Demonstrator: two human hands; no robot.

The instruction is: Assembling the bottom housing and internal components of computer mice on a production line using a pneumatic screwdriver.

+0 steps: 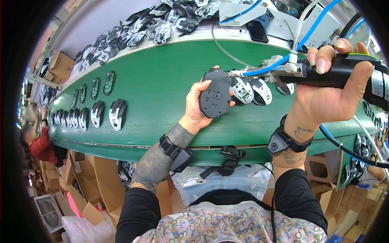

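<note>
My left hand point(193, 107) is wrapped around a black computer mouse point(214, 97), held with its flat underside up above the green belt. My right hand point(322, 95) grips a thick black powered screwdriver point(334, 69), fed by blue and clear hoses. Its metal nose points left, and the tip meets or almost meets the mouse's upper right edge; I cannot tell if they touch. Just beyond the left fingertips lie white-and-black mouse shells point(261, 91) with green boards showing inside.
Several half-built mice point(118, 114) stand in a row on the green belt point(162, 77), with green circuit boards point(109, 83) behind them. Mouse parts point(162, 30) pile up on the far shelf, near a dark phone point(257, 31). A co-worker in red point(42, 146) is at far left; cardboard boxes point(107, 178) sit below.
</note>
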